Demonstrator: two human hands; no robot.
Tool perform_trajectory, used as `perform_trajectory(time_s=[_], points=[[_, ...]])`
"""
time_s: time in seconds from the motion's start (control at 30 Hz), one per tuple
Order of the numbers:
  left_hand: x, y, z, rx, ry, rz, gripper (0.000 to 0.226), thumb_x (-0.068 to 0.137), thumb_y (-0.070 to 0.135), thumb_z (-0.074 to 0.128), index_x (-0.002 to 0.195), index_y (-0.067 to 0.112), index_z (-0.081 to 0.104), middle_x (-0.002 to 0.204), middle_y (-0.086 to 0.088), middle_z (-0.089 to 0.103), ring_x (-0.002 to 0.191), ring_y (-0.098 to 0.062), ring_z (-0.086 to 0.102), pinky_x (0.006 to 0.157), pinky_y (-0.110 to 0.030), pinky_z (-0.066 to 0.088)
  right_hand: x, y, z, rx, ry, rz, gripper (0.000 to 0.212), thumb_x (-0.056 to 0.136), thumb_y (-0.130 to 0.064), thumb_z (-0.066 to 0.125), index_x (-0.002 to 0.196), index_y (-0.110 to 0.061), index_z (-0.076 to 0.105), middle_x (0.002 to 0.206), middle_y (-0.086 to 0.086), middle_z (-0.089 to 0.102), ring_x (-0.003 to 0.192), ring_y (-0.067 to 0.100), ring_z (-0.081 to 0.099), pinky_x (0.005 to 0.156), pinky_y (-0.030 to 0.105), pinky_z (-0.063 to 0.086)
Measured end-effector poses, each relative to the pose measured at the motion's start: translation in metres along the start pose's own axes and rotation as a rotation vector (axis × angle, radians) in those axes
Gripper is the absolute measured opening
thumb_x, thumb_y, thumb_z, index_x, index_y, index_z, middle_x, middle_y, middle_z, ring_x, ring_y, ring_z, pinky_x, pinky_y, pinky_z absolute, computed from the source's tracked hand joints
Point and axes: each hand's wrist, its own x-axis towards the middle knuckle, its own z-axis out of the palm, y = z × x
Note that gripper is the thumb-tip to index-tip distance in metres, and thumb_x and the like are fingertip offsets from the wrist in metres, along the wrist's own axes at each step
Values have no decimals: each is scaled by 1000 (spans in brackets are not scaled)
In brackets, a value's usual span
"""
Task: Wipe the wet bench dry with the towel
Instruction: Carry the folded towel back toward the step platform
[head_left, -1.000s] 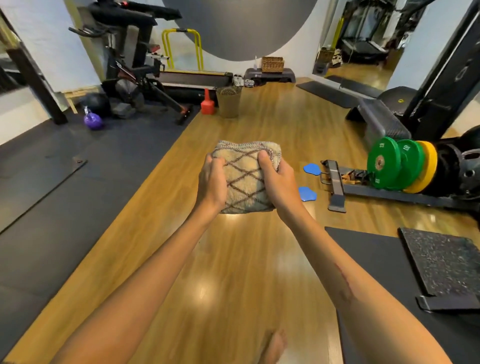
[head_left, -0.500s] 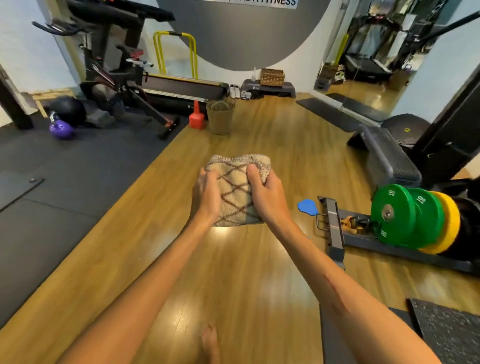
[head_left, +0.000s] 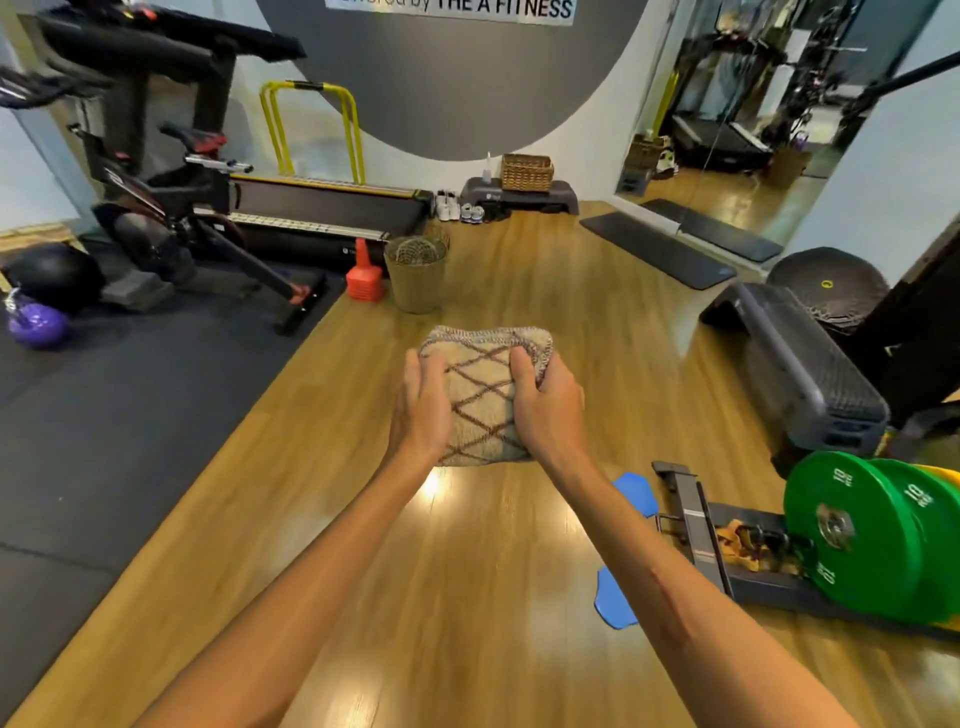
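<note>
Beige folded towel (head_left: 483, 395), brown diamond lines w/ stitched edges, is held mid-air over wood floor (head_left: 467, 597). Its left side is gripped by left hand (head_left: 421, 410), right side by right hand (head_left: 545, 408), fingers curled round it.

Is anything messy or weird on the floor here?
A little. Two blue flat pads lie loose on the wood floor by the barbell's green plates, and an orange cloth is bunched on the stand beside them. The folded towel is gripped neatly by the left hand and right hand. No spill shows.
</note>
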Motion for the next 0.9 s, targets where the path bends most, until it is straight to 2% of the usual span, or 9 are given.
perform_trajectory(time_s=[0.13, 0.27, 0.5, 0.6, 0.77, 0.9], points=[[89, -11, 57, 29, 11, 2, 29, 101, 35, 32, 100, 14, 52, 91, 3, 57, 79, -7, 52, 62, -25, 35, 104, 35, 9, 2, -13, 7, 22, 102, -34, 49, 98, -18, 63, 90, -9, 66, 82, 3, 59, 66, 11, 39], [186, -12, 120, 65, 48, 22, 30, 101, 34, 34, 98, 9, 51, 87, 3, 55, 77, -8, 50, 62, -26, 34, 211, 71, 14, 25, -28, -3, 26, 102, -36, 49, 97, -16, 65, 89, -9, 67, 83, -1, 60, 65, 6, 40], [347, 0, 199, 77, 132, 5, 26, 101, 30, 36, 90, 9, 47, 78, 5, 49, 72, -8, 46, 66, -34, 31, 391, 99, 32, 20, -124, -12, 29, 102, -42, 47, 103, -18, 63, 92, -11, 67, 87, 0, 60, 77, 24, 45], [419, -7, 227, 93, 143, -4, 27, 101, 30, 36, 90, 8, 48, 79, 4, 49, 77, -15, 47, 70, -34, 33, 464, 117, 52, 16, -127, 5, 30, 101, -43, 47, 102, -18, 63, 92, -10, 67, 88, 7, 61, 81, 31, 48], [553, -28, 275, 128, 144, 42, 27, 102, 24, 35, 87, 5, 45, 75, 3, 47, 79, -22, 44, 68, -34, 27, 588, 152, 97, 19, -101, -3, 30, 101, -41, 48, 104, -15, 62, 97, -6, 68, 93, 15, 62, 85, 33, 49], [670, -33, 303, 118, 99, 53, 26, 103, 24, 33, 87, 7, 44, 78, 2, 47, 85, -22, 45, 73, -35, 31, 698, 162, 136, 0, -91, 6, 27, 101, -39, 50, 103, -15, 63, 92, -8, 66, 90, 14, 61, 82, 29, 46]])
